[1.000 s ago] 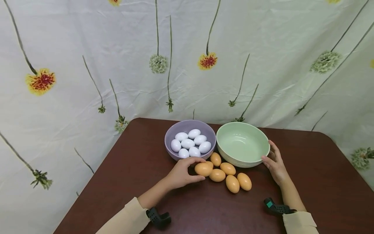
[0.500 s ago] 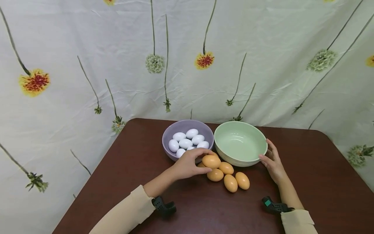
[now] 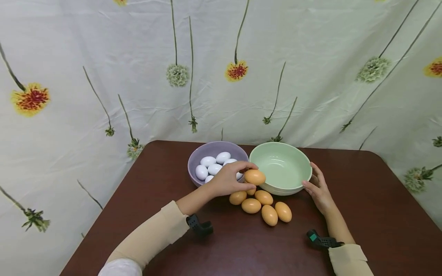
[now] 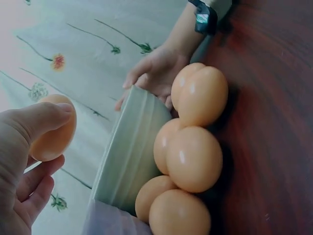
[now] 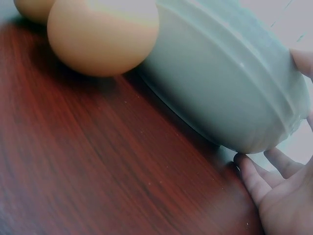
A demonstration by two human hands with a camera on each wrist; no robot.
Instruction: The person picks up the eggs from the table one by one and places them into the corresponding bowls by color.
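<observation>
Brown egg [image 3: 254, 177] raised near green bowl's [image 3: 280, 168] near-left rim; left hand [image 3: 230, 181] pinches it, hiding some white eggs [image 3: 215, 169] from me. Right hand [image 3: 320, 191] curls round green bowl's right side. Six loose eggs [image 3: 251, 206] crowd before bowls. Purple bowl [image 3: 193, 163] alongside, toward worktop's [image 3: 362, 199] far edge. Flower-printed cloth [image 3: 138, 38] hangs behind.

Behind the left hand [image 3: 228, 181] — a black wristband [image 3: 199, 227], beige sleeve [image 3: 155, 232], white cloth [image 3: 121, 268] farthest back; behind the right hand [image 3: 321, 194] — a perforated black band [image 3: 326, 242] with a green square [image 3: 313, 237], beige cuff [image 3: 348, 256].
</observation>
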